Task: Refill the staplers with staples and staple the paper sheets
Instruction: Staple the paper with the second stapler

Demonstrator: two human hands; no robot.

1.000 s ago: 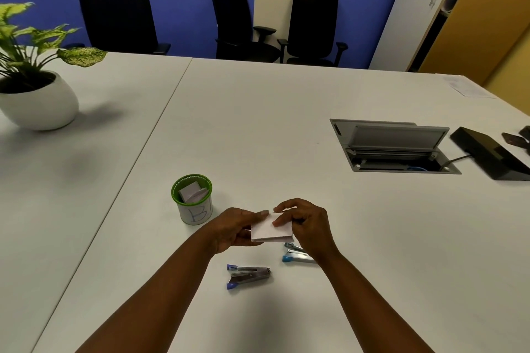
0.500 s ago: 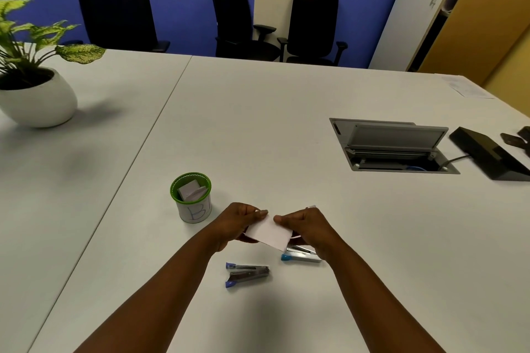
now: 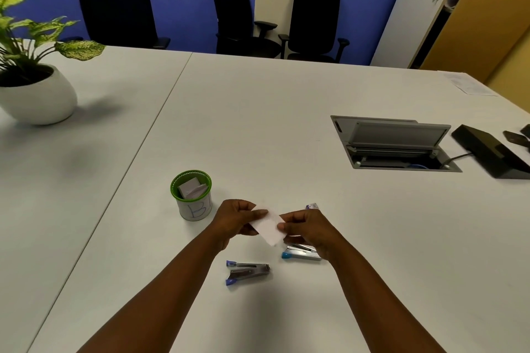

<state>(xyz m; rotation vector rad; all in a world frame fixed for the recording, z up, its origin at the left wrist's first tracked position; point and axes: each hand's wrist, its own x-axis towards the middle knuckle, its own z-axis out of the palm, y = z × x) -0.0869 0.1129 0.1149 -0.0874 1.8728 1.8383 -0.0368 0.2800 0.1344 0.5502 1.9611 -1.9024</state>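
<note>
Head view: a paper sheet (image 3: 268,227) is being pinched between the left hand (image 3: 235,219) and right hand (image 3: 308,228), two staplers (image 3: 247,272) lying just below the fingers.

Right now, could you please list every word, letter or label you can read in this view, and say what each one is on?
"B", handwritten in blue on the side of the green-rimmed cup; a stroke follows it, cut off by the cup's curve.
Printed sheet at the table's far right corner: too small and blurred to read.
Small box beyond the right hand: print unreadable.
Nothing else readable.
</note>
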